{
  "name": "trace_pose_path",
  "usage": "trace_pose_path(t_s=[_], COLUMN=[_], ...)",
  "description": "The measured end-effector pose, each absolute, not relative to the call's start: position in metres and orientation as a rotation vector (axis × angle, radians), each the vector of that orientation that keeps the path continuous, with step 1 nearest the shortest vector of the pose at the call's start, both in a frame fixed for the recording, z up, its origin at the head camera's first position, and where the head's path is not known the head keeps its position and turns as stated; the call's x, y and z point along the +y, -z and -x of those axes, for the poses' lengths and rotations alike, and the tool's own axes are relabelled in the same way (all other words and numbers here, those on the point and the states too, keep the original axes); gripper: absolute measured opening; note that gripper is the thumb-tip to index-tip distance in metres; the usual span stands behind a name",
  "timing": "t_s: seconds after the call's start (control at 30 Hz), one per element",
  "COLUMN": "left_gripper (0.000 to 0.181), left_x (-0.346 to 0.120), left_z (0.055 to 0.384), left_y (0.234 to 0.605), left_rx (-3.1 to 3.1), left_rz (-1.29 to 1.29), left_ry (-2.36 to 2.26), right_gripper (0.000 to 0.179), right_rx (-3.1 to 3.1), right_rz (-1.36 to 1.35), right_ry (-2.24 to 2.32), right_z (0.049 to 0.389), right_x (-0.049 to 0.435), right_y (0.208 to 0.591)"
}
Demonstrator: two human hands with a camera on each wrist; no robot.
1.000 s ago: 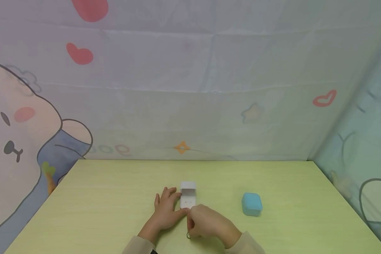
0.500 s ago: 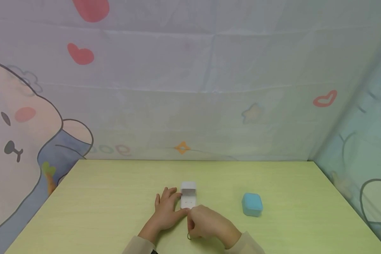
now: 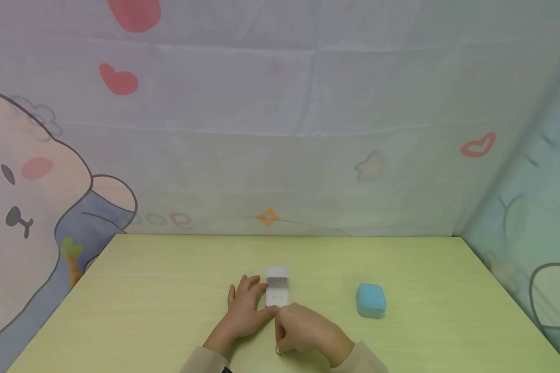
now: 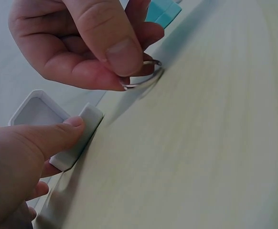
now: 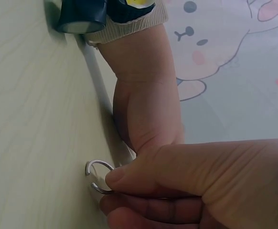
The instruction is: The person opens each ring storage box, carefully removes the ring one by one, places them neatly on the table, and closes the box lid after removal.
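Observation:
A small white jewelry box [image 3: 277, 298] stands on the table with its lid raised, the pale insert showing small slits. My left hand [image 3: 248, 312] holds it from the left, thumb pressed along the base [image 4: 84, 136] and fingers at the far side. Just in front of the box, my right hand [image 3: 304, 327] pinches a silver ring [image 5: 100, 164] between thumb and fingertips. In the right wrist view this ring has a gap in its band. It sits close to the tabletop; whether it touches cannot be told.
A light blue rounded box [image 3: 371, 300], seemingly closed, stands to the right on the pale yellow-green table [image 3: 168, 269]. Behind the table hangs a printed cloth [image 3: 242, 103] with hearts and a cartoon animal. A dark band [image 5: 84, 16] is on the left sleeve.
My right hand and the ring have shifted very slightly toward the table's near side. The left hand and both boxes look unmoved.

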State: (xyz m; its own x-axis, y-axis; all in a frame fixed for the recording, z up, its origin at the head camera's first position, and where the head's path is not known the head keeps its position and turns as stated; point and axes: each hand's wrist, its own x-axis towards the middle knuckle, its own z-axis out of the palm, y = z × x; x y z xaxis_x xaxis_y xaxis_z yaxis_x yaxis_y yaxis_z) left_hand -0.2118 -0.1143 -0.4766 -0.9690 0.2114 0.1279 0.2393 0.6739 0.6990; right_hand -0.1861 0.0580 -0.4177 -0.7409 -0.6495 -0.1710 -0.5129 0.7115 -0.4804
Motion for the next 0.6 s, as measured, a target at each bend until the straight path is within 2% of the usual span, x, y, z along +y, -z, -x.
trace_pose_path(t_s=[0.6], left_gripper=[0.061], left_x=[-0.1143], left_z=[0.2108], left_y=[0.4745], left_rx=[-2.836], left_rz=[0.390], left_ry=[1.221], right_gripper=[0.021], right_rx=[2.580], right_rz=[0.917], right_ry=[0.561], right_z=[0.1825], right_x=[0.0564], right_y=[0.4162])
